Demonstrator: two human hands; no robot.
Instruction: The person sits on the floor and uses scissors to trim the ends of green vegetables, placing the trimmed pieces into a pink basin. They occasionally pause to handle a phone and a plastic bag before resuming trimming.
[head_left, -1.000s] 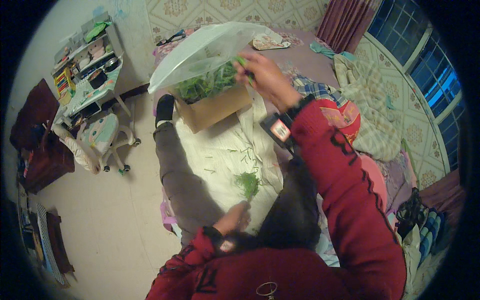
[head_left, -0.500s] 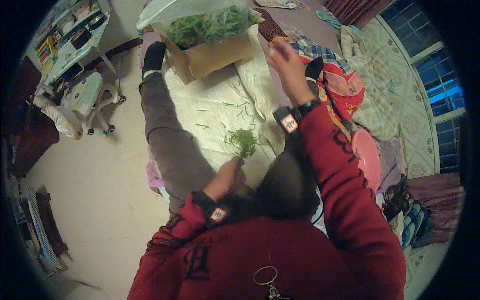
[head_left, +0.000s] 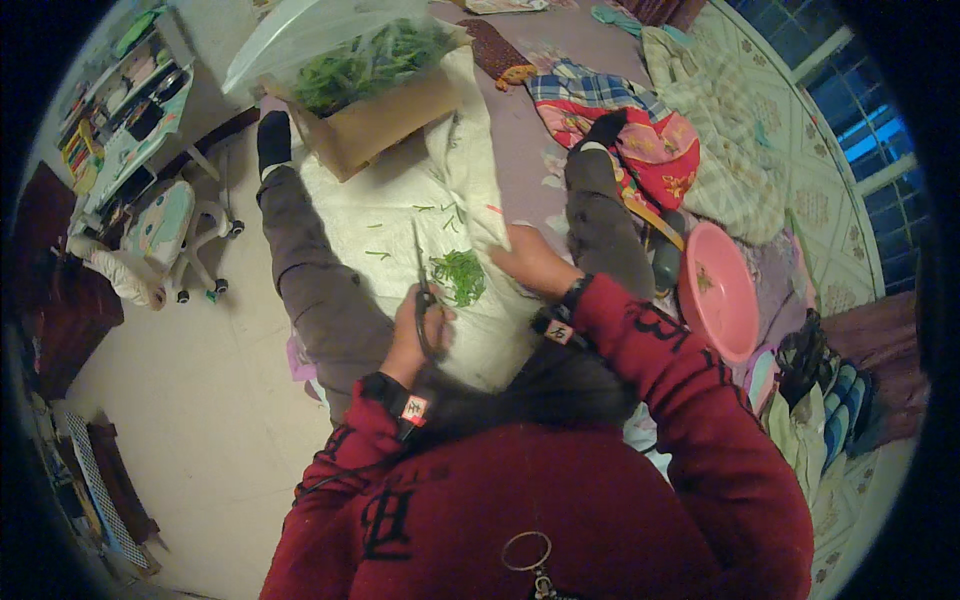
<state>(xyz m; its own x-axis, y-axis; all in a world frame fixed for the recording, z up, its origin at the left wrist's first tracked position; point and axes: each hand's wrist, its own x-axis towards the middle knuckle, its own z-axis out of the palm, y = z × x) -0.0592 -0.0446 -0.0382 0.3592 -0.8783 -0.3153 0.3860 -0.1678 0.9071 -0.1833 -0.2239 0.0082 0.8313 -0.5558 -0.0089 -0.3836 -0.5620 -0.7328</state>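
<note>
My left hand (head_left: 422,325) is closed around a pair of dark-handled scissors (head_left: 424,285), whose blades point away from me. Just right of the blades lies a small heap of green plant pieces (head_left: 460,278), with a few loose stems (head_left: 378,255) scattered beyond it. The pieces rest on a white woven sheet (head_left: 360,205) between my legs. At the right side of the heap, over the sheet's folded edge, is my right hand (head_left: 537,262), fingers extended and apart. Nothing is visible in it. Whether its fingertips touch the sheet I cannot tell.
A cardboard box (head_left: 385,125) lined with clear plastic (head_left: 270,50) and full of greens stands at the far end of the sheet. On the right are a pink basin (head_left: 722,305) and a red patterned cloth (head_left: 660,160). A desk chair (head_left: 160,225) is at the left.
My right hand has come down from near the patterned cloth to beside the green heap. The scissors in my left hand now show clearly. The whole view has shifted a little.
</note>
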